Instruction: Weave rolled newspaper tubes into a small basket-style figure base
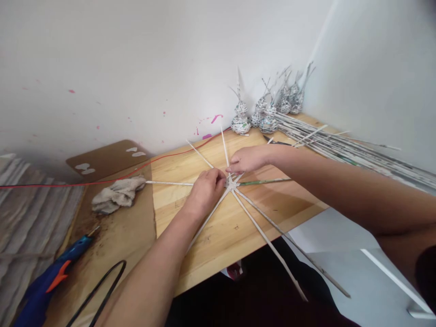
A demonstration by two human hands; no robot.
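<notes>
Rolled paper tubes (269, 234) radiate like a star from a small woven centre (231, 184) on the wooden table. Just left of that centre, my left hand (208, 187) is closed with its fingertips pressed against the tubes there. My right hand (248, 160) reaches in from the right and pinches a paper tube slightly above the centre. Fingers partly hide what each hand grips. One tube with green print (264, 182) points right, and two long ones hang past the table's near edge.
Several small woven paper gourds (240, 119) stand by the wall, beside a pile of paper tubes (327, 143) and dark scissors (277, 141). On the left lie a crumpled cloth (119, 195), a blue glue gun (61, 272) and a black cable (112, 284). A red wire (177, 154) crosses behind.
</notes>
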